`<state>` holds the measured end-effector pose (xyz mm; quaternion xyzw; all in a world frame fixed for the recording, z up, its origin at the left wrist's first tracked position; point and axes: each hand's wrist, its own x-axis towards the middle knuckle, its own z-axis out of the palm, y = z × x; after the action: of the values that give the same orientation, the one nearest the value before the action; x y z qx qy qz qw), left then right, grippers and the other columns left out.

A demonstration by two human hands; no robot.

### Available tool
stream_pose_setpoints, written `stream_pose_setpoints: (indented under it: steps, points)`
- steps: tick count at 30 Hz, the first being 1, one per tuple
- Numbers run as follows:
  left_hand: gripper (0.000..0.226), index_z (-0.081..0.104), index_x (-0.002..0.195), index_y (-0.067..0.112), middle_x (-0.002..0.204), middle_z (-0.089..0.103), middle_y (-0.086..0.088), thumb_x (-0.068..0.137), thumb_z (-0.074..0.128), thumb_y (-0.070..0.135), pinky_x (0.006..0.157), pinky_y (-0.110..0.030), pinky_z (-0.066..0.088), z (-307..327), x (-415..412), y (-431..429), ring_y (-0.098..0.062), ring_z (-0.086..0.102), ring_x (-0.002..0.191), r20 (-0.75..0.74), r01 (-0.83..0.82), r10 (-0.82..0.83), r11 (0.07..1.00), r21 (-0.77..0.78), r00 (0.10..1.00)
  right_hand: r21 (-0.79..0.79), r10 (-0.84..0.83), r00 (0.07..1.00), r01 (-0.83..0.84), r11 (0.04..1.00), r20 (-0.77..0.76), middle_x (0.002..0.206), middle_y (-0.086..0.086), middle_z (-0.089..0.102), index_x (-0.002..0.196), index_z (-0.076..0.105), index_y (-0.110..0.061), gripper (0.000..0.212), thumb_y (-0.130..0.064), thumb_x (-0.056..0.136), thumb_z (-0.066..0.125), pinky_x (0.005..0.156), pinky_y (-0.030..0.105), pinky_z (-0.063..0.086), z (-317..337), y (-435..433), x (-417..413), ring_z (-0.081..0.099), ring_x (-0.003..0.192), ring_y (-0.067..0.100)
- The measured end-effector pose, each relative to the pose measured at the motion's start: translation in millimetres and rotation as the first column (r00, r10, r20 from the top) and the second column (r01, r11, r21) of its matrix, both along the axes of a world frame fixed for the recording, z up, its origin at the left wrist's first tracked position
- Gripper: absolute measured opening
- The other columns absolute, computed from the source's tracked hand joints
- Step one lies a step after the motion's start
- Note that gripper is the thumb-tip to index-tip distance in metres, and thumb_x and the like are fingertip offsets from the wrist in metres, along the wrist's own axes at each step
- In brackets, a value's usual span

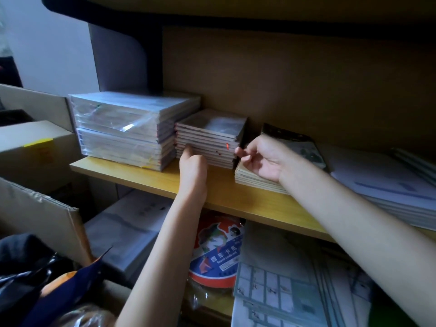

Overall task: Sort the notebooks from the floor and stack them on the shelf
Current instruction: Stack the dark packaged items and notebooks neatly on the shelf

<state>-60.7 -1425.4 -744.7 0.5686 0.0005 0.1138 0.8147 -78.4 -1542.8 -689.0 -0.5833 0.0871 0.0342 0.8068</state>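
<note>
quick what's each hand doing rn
Left hand: open, fingertips against the middle notebook stack.
Right hand: open, holding nothing, beside that stack.

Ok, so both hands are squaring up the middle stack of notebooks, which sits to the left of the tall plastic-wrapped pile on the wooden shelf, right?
Not quite. In the head view the middle stack of notebooks sits to the right of the tall plastic-wrapped pile, not the left. The rest holds: the left hand and right hand are at its front and right side, on the wooden shelf.
</note>
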Motion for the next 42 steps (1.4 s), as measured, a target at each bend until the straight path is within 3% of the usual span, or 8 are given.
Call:
stream_pose_setpoints:
  steps: [12,14,16,21,24,27,32,42]
  points:
    - [0.067,0.024,0.147,0.013,0.144,0.04,-0.015,0.083,0.039,-0.002,0.109,-0.043,0.035,-1,5,-13,-0.029,0.041,0.128,-0.054,0.01,0.001,0.978,0.21,0.999,-0.311,0.087,0.994,-0.062,0.949,0.066,0.093,0.016,0.058,0.077,0.039,-0.01,0.029,0.017,0.078,0.027,0.037,0.014,0.04,-15,3,9,0.065,0.063,0.013]
    - [0.075,0.021,0.148,0.013,0.149,0.032,-0.014,0.075,0.038,0.006,0.113,-0.044,0.03,-4,3,-13,-0.029,0.033,0.135,-0.011,-0.014,0.017,0.964,0.266,1.0,-0.418,0.123,0.99,-0.084,0.905,0.068,0.129,0.019,0.047,0.101,0.046,-0.004,0.039,0.019,0.076,0.026,0.04,0.017,0.047,-14,4,8,0.07,0.076,0.016]
    - [0.084,0.021,0.148,0.012,0.152,0.028,-0.015,0.065,0.035,0.014,0.115,-0.044,0.026,-10,7,-11,-0.028,0.028,0.139,0.029,-0.047,0.04,0.946,0.32,0.999,-0.515,0.138,0.987,-0.076,0.854,0.083,0.132,0.013,0.038,0.141,0.025,-0.001,0.064,0.019,0.08,0.025,0.047,0.018,0.052,-13,6,7,0.067,0.085,0.016]
    - [0.072,0.016,0.15,0.013,0.156,0.02,-0.01,0.082,0.035,0.001,0.118,-0.039,0.02,-5,5,-9,-0.022,0.02,0.143,0.024,0.0,-0.01,0.926,0.378,1.0,-0.456,0.21,0.973,-0.145,0.878,0.095,0.124,0.011,0.043,0.139,0.027,0.0,0.065,0.022,0.078,0.023,0.045,0.015,0.05,-3,9,5,0.069,0.069,0.016]
    - [0.068,0.007,0.151,0.01,0.158,0.0,-0.01,0.089,0.034,0.0,0.119,-0.031,0.002,-6,6,-12,-0.02,0.003,0.146,0.056,-0.008,-0.024,0.859,0.512,0.998,-0.361,0.24,0.967,-0.193,0.912,0.09,0.091,0.007,0.052,0.113,0.044,-0.004,0.048,0.021,0.079,0.021,0.05,0.016,0.053,4,0,4,0.068,0.059,0.011]
    - [0.069,-0.004,0.149,0.006,0.156,-0.018,-0.013,0.093,0.037,0.002,0.111,-0.022,-0.006,-5,7,-17,-0.021,-0.013,0.145,0.078,-0.034,-0.017,0.792,0.609,0.997,-0.396,0.28,0.959,-0.239,0.887,0.048,0.091,0.01,0.054,0.087,0.041,-0.005,0.029,0.017,0.08,0.024,0.055,0.02,0.055,5,-3,3,0.068,0.061,0.012]
    - [0.084,-0.01,0.149,0.01,0.155,-0.022,-0.009,0.085,0.043,0.0,0.118,-0.044,0.001,-7,2,-16,-0.022,-0.013,0.145,0.188,-0.138,-0.024,0.589,0.796,0.982,-0.47,0.207,0.977,-0.157,0.869,0.056,0.145,0.015,0.032,0.143,0.022,0.003,0.063,0.018,0.083,0.023,0.056,0.021,0.048,4,-15,1,0.067,0.074,0.016]
    - [0.075,-0.015,0.147,0.009,0.155,-0.025,-0.007,0.096,0.035,0.029,0.116,-0.05,0.004,-8,8,-20,-0.018,-0.014,0.145,0.152,-0.143,-0.006,0.299,0.943,0.988,-0.689,0.301,0.948,-0.15,0.709,0.104,0.153,0.018,0.02,0.143,0.014,0.008,0.068,0.021,0.077,0.022,0.074,0.019,0.045,9,-7,-2,0.067,0.087,0.013]
